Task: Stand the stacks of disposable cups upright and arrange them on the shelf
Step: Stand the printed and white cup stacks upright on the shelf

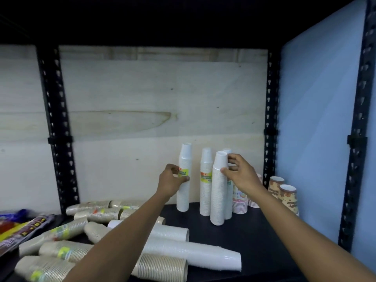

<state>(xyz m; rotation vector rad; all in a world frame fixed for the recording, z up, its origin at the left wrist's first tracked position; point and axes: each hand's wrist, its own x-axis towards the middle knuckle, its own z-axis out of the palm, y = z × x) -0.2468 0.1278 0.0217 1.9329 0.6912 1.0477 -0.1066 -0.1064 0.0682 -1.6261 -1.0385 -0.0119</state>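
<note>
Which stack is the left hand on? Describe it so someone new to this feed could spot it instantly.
Look at the dark shelf board near its back right corner, where several tall white cup stacks stand upright against the pale plywood back panel. The left hand grips the leftmost white stack. It stands slightly apart from the others, and the fingers wrap its yellow-green label.

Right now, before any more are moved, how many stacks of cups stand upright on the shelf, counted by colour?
white stacks: 4
pastel patterned stacks: 2 (one partly hidden behind the right forearm)
brown patterned stacks: 2
Total: 8 upright stacks
</note>
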